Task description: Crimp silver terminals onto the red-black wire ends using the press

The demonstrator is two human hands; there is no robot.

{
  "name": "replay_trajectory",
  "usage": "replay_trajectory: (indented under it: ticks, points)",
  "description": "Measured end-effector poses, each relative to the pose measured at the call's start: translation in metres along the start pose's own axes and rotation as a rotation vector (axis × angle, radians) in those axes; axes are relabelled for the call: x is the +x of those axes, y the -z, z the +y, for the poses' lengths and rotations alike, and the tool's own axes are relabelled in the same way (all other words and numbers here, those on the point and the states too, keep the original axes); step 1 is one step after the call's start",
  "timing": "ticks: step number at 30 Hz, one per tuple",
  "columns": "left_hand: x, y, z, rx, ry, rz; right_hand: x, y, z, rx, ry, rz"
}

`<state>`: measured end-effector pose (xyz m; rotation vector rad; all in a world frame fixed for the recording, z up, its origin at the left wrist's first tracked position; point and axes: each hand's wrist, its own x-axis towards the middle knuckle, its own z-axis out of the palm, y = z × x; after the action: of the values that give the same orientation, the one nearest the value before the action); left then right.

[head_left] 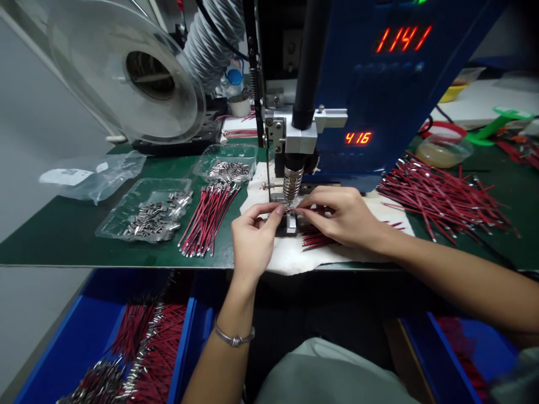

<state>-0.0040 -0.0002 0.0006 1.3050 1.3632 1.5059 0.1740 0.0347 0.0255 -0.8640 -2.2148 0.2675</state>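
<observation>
My left hand [255, 238] is closed in a pinch at the left of the machine's work point; whatever sits between its thumb and finger is too small to make out. From the right, my right hand [343, 216] pinches a short red wire [293, 210], its end at the small metal fixture [289, 224]. Just above both fingertips is the spring-wrapped tip [292, 180] of the blue machine [357, 95]. Under my right hand lie several red-and-black wires [315, 238] on a white cloth [290, 262].
Left on the green table [50, 235] are clear trays [105, 227] of small metal parts, a wire bundle [210, 216] and a plastic bag [101, 174]. A large wire pile [446, 196] lies right. Blue bins [63, 336] with wires stand below the table edge.
</observation>
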Motion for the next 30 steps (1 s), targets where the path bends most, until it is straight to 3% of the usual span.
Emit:
replay_trajectory:
  ticks: [17,30]
  points:
    - [-0.001,0.003,0.001,-0.025,0.064,-0.023,-0.001,0.004,0.010,-0.091,0.150,-0.025]
    - [0.000,0.001,-0.001,0.011,0.000,-0.018,0.002,0.004,0.008,-0.022,0.118,-0.069]
